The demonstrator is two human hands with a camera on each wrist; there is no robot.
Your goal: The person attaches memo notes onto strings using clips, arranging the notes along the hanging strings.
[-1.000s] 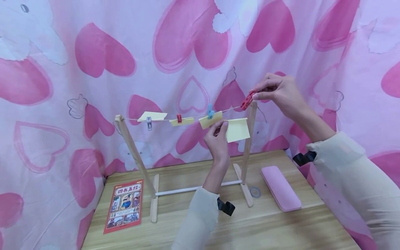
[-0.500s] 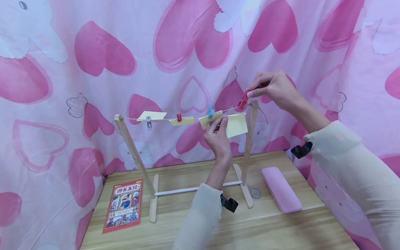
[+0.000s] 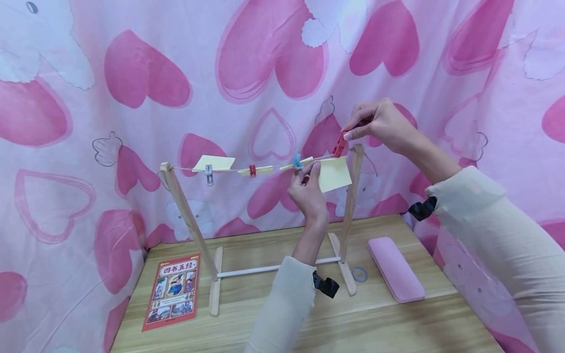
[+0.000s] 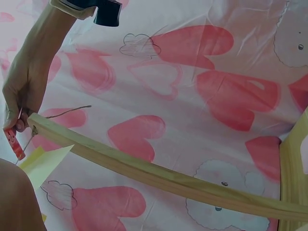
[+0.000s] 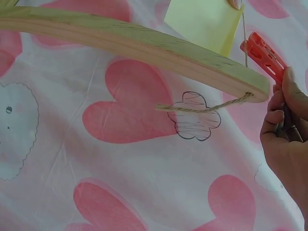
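Note:
My left hand [image 3: 309, 193] pinches a pale yellow sticky note [image 3: 334, 175] by its upper left corner, just under the string [image 3: 228, 170]. Above the note's top edge, my right hand [image 3: 381, 122] grips a red clothespin [image 3: 339, 144] between thumb and fingers. In the right wrist view the tip of this clothespin [image 5: 264, 55] is at the string, beside the note [image 5: 204, 24]. Something dark grey [image 5: 291, 126] also shows in the right palm; its kind is unclear. Further left, a blue clothespin [image 3: 297, 161], a red one and a clear one hold yellow notes on the string.
Two wooden posts [image 3: 187, 215] carry the string, with a white rod [image 3: 249, 271] joining their feet. On the wooden table [image 3: 353, 328] lie a red-bordered booklet [image 3: 172, 292], a pink case [image 3: 396, 269] and a tape roll [image 3: 359, 274]. A pink heart-patterned curtain [image 3: 172, 29] hangs behind.
The right hand has moved left and slightly down, bringing the red clothespin to the note's top edge. The left hand has raised the note closer to the string.

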